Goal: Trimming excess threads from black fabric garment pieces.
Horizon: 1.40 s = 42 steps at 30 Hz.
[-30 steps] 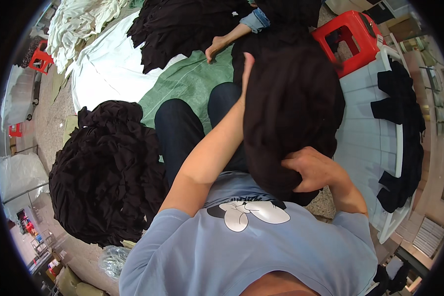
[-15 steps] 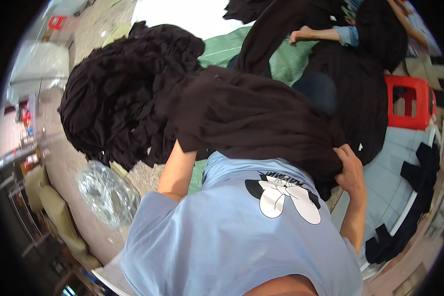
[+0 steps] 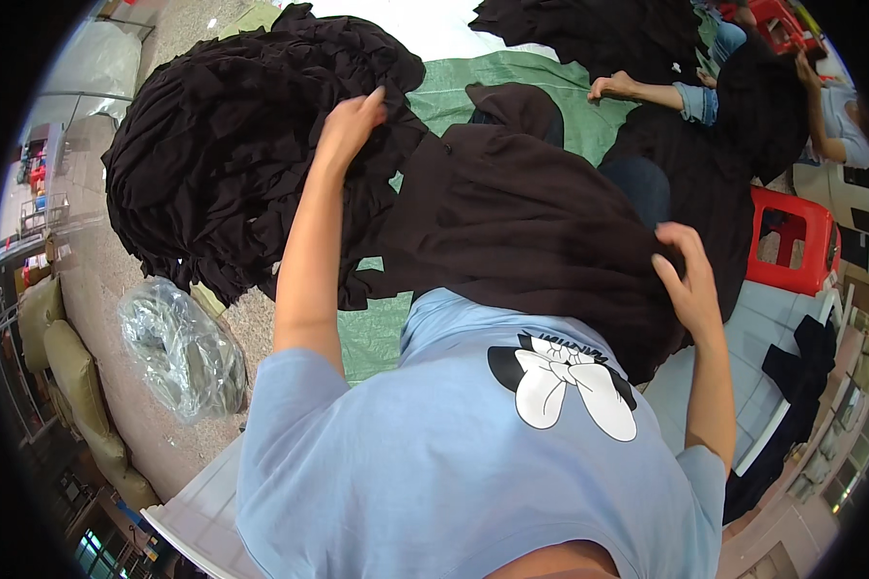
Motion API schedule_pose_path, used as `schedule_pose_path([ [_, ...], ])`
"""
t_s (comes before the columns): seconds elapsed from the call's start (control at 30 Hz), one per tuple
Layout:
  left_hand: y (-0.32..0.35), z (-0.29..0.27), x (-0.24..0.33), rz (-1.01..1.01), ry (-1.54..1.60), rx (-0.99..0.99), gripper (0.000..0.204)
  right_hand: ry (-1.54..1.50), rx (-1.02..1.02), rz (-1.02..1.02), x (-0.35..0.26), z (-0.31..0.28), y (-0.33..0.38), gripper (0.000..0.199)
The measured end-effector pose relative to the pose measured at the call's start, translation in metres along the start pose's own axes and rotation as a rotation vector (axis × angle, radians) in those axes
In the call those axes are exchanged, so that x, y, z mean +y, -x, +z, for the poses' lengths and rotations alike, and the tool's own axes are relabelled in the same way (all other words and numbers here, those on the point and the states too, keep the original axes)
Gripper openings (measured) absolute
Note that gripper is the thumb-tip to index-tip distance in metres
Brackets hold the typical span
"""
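A dark brown garment (image 3: pixel 521 212) lies spread across my lap. My right hand (image 3: pixel 690 280) is at its right edge, thumb and fingers apart, with no cloth visibly gripped. My left hand (image 3: pixel 352 125) has reached out over a large heap of dark cloth (image 3: pixel 212 164) at the left. Its thumb and fingertips look slightly apart, and nothing shows between them. Whether the left fingertips touch the heap is hard to make out.
A green woven sheet (image 3: pixel 502 72) covers the floor ahead. At the right stand a red plastic stool (image 3: pixel 792 241) and a pale surface with black cloth pieces (image 3: pixel 806 362). A clear plastic bag (image 3: pixel 179 352) lies at left. Another person's hand (image 3: pixel 613 87) appears ahead, beside more dark cloth.
My left hand has come out from under the garment and moved forward over the heap. My right hand has loosened from the cloth edge. The garment now lies flatter over my lap.
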<state>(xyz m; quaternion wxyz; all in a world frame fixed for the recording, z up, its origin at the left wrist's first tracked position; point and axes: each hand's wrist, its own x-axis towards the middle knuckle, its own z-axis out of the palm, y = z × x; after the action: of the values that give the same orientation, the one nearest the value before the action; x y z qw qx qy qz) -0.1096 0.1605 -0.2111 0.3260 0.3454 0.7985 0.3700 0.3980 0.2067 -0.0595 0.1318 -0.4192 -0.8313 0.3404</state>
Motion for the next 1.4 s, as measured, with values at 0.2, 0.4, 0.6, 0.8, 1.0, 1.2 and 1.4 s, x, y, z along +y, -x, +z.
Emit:
schedule_pose_path([
  [0.2,-0.054,0.139,0.101,0.229,-0.347,-0.295,0.067,0.109,-0.343,0.039,-0.014,0.077,-0.047,0.046],
  [0.4,0.050,0.196,0.226,0.893,0.424,-0.470,0.040,0.411,-0.322,-0.041,-0.048,0.083,-0.040,0.040],
  [0.6,0.119,0.148,0.193,1.150,-0.209,-0.563,0.043,0.278,-0.117,-0.013,-0.030,0.074,-0.020,0.040],
  [0.8,0.106,0.053,0.111,0.537,-0.320,-0.327,0.057,-0.067,-0.123,0.049,0.006,0.053,-0.028,0.034],
  [1.0,0.128,0.027,0.095,0.439,0.226,-0.377,0.013,-0.308,0.168,0.118,0.032,0.013,-0.051,0.013],
  [1.2,0.166,-0.015,0.118,0.755,0.246,-0.536,0.020,-0.073,0.465,-0.013,0.013,-0.015,-0.052,0.011],
  [1.4,0.200,-0.013,0.102,0.469,-0.303,-0.851,0.022,-0.015,-0.233,-0.328,-0.051,0.053,-0.053,0.024],
])
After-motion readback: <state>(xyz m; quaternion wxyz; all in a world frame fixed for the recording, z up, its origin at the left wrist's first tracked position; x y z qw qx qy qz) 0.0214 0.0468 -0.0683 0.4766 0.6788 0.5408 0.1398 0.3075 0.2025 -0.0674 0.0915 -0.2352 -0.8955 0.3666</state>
